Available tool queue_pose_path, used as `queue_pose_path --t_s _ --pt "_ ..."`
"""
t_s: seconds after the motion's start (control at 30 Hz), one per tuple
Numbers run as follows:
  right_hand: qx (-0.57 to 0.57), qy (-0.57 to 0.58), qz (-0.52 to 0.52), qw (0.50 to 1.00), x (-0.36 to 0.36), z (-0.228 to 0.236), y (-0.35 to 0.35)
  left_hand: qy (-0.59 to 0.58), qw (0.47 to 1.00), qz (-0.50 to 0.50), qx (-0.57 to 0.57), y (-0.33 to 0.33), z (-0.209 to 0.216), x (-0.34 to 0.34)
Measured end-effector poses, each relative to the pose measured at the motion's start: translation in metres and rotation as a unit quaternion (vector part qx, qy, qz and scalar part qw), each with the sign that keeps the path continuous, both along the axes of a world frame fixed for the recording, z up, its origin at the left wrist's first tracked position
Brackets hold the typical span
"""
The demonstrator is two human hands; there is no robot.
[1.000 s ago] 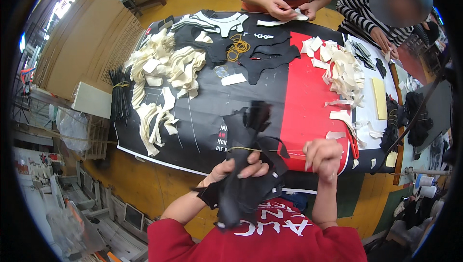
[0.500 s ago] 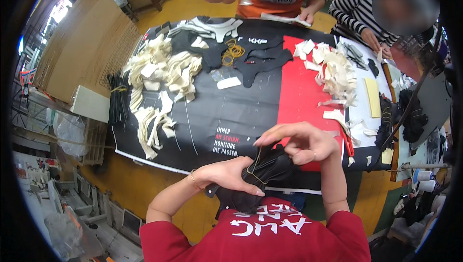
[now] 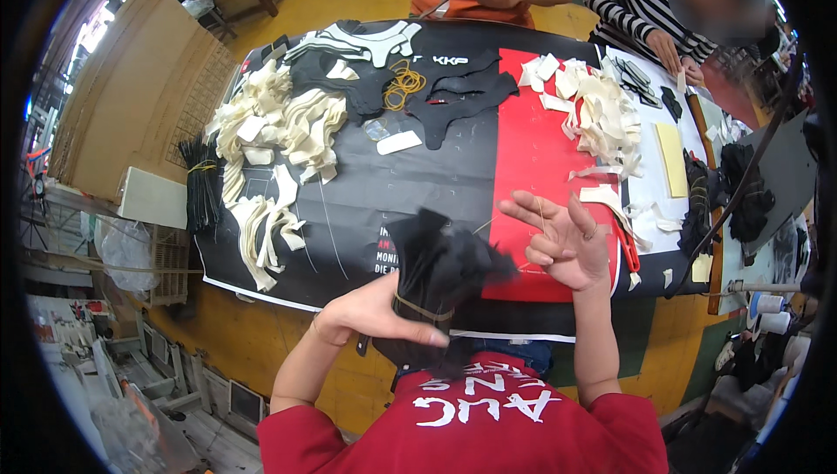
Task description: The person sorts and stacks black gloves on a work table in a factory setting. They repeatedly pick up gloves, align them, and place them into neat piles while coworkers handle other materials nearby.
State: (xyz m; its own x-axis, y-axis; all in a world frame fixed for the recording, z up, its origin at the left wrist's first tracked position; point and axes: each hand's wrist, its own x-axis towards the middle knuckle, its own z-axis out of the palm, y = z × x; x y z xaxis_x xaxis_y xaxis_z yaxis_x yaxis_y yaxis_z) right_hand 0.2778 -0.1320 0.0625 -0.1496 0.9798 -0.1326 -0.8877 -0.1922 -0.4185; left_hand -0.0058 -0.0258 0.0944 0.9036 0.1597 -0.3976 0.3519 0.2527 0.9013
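My left hand (image 3: 379,308) grips a bundle of black fabric pieces (image 3: 427,256), its thumb across the near side. A tan rubber band (image 3: 423,306) runs around the bundle near that thumb. The far end of the pieces fans out and is smeared by motion. To the right, over the red part of the table covering, my right hand (image 3: 558,247) is raised with fingers spread, apart from the bundle. A thin strand shows against its fingers; whether it is another band looped there is unclear.
Cream fabric strips (image 3: 296,125) pile at the left, with more cream pieces (image 3: 602,116) at the right. Yellow rubber bands (image 3: 404,86) lie near black cut pieces (image 3: 458,108). A red-handled tool (image 3: 628,252) rests right of my hand. Two people work across the table.
My right hand has moved away from the bundle and its fingers have spread. The bundle has turned more upright in my left hand. The person in orange has brought both hands together.
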Motion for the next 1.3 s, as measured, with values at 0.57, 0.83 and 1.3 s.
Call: queue_pose_path --t_s 0.57,0.83,1.3 --pt "0.218 -0.246 -0.109 0.938 0.005 -0.03 -0.005 -0.254 0.883 0.057 -0.39 -0.004 -0.039 -0.006" --pt "0.348 -0.32 -0.084 0.877 -0.016 0.036 -0.031 -0.031 0.975 0.121 -0.184 0.0 -0.027 0.008" --pt "-0.074 -0.221 -0.18 0.956 0.025 -0.001 -0.013 -0.052 0.993 0.056 -0.089 0.01 -0.003 -0.008"
